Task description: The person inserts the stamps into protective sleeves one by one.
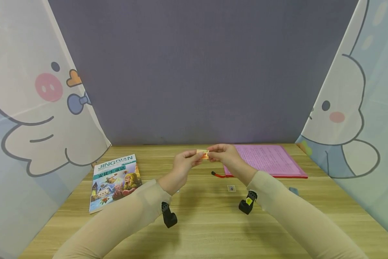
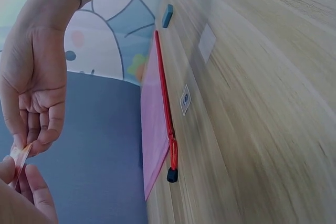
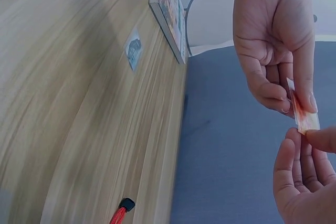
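Both hands are raised over the far part of the table, pinching a small, thin, stamp-like piece (image 1: 202, 152) printed in yellow and orange. My left hand (image 1: 180, 168) grips its left edge between thumb and fingers. At the opposite edge, the thumb and fingers of my right hand (image 1: 228, 157) pinch it. The right wrist view shows the slip (image 3: 303, 109) nearly edge-on, with a pale border and red-orange print. Below the right forearm lies a small white-bordered stamp (image 1: 231, 188) with a dark picture. Another small bluish stamp (image 3: 133, 50) lies flat, mostly hidden behind my left hand in the head view.
A pink zip pouch (image 1: 268, 160) with a red zipper and black-tipped red pull lies at the back right. A picture book (image 1: 116, 183) lies at left. To the right sits a small blue block (image 1: 293, 190). A pale square (image 2: 207, 42) lies near it. Printed cloth walls flank the table.
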`<control>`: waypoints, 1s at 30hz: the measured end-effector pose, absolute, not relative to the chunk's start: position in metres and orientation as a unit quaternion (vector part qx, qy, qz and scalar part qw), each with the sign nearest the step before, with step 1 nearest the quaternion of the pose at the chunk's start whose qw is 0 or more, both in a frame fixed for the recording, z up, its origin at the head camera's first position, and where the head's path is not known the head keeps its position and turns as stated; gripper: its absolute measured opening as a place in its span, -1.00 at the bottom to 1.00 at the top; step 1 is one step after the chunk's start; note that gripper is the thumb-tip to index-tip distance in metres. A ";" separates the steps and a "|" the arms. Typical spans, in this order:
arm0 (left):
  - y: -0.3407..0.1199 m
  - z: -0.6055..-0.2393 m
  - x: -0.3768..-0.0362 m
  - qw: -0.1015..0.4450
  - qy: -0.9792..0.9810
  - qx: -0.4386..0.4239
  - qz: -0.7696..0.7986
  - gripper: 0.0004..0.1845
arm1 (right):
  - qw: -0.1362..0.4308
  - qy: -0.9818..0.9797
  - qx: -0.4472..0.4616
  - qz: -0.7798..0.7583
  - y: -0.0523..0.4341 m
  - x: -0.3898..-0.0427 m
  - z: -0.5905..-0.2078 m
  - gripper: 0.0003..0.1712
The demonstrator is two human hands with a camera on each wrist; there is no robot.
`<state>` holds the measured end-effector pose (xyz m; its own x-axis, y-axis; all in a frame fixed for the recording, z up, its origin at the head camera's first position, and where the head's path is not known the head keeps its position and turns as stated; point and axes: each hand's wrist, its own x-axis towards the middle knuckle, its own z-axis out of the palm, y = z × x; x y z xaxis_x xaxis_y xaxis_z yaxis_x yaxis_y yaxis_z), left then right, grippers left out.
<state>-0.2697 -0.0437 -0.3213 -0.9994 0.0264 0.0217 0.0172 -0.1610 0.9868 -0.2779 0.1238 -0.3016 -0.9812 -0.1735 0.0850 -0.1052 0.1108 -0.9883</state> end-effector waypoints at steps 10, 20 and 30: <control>-0.054 -0.319 -0.268 -0.020 0.671 0.032 0.740 -0.76 | 0.018 0.758 -0.081 -0.647 0.132 -0.278 -0.300 -0.65; -0.056 -0.320 -0.269 -0.021 0.687 0.035 0.725 -0.79 | 0.031 0.749 -0.094 -0.655 0.137 -0.278 -0.302 -0.66; -0.056 -0.320 -0.268 -0.014 0.686 0.027 0.727 -0.78 | 0.036 0.743 -0.108 -0.659 0.139 -0.279 -0.304 -0.66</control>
